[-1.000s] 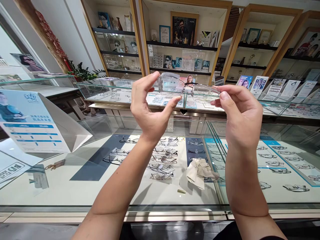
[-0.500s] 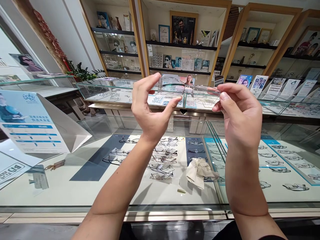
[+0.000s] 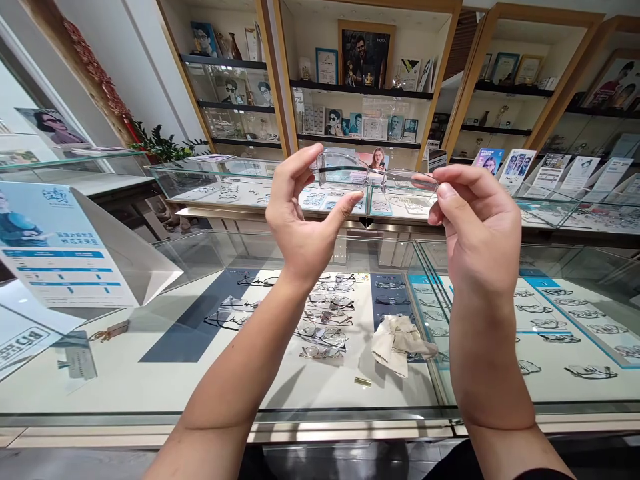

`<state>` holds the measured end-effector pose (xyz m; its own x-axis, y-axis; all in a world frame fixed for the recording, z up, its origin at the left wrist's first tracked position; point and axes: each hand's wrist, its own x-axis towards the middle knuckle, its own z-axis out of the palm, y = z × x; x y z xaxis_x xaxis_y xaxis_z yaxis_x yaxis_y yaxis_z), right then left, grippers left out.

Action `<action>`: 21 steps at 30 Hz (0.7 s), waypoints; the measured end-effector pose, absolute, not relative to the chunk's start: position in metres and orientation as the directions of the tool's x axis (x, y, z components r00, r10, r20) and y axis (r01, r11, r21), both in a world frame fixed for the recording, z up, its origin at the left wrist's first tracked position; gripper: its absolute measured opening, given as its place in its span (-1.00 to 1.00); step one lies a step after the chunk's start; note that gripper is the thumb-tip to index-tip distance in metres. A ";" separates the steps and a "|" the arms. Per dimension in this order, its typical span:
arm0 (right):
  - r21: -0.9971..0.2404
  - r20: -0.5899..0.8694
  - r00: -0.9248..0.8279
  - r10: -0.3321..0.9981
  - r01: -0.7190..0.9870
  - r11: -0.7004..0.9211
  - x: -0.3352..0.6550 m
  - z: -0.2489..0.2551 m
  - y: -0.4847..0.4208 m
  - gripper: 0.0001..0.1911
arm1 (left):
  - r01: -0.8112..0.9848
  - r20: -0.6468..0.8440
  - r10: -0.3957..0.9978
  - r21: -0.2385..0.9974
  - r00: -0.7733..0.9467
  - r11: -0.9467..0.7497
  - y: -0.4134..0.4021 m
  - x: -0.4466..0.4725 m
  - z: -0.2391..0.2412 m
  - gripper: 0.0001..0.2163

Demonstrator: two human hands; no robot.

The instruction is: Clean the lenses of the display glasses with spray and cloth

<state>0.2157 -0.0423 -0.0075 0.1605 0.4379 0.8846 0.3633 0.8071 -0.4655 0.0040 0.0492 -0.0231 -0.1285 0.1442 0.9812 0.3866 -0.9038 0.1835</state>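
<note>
A pair of thin-rimmed eyeglasses (image 3: 376,175) with clear lenses is held up level at chest height, above the glass counter. My left hand (image 3: 303,217) is at their left end, its index fingertip against the outer edge of the left lens. The left thumb reaches out below, close to the underside near the bridge. At the other end, my right hand (image 3: 483,220) pinches the hinge corner between thumb and index finger. A crumpled beige cloth (image 3: 397,343) lies on the countertop below, between my forearms. Near it sits a small gold-coloured piece (image 3: 363,382).
Below my arms is a glass display counter (image 3: 320,417) with several eyeglass frames (image 3: 325,337) inside. A folded card sign (image 3: 55,247) stands to the left. Across from me runs another glass counter (image 3: 220,193), with shelves (image 3: 360,90) behind.
The eyeglasses have tilted slightly, so the lenses look narrower and the dark temple shows lower behind the left lens. Both hands keep nearly the same place.
</note>
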 end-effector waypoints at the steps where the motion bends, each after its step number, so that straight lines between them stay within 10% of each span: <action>1: -0.474 0.880 0.164 0.445 0.348 0.809 0.215 -0.007 -0.043 -0.79 | 0.359 0.985 0.126 0.162 -0.121 -0.919 0.052 0.003 -0.023 -0.33; 21: -0.465 0.870 0.169 0.464 0.594 0.656 0.211 -0.003 -0.041 -0.82 | 0.251 0.995 0.097 0.086 0.031 -0.964 0.044 0.007 -0.023 -0.44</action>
<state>0.2112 -0.0410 -0.0032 0.1687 0.4636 0.8698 0.5939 0.6565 -0.4651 0.0075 0.0444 -0.0232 0.0312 0.0969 0.9948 0.2509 -0.9642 0.0861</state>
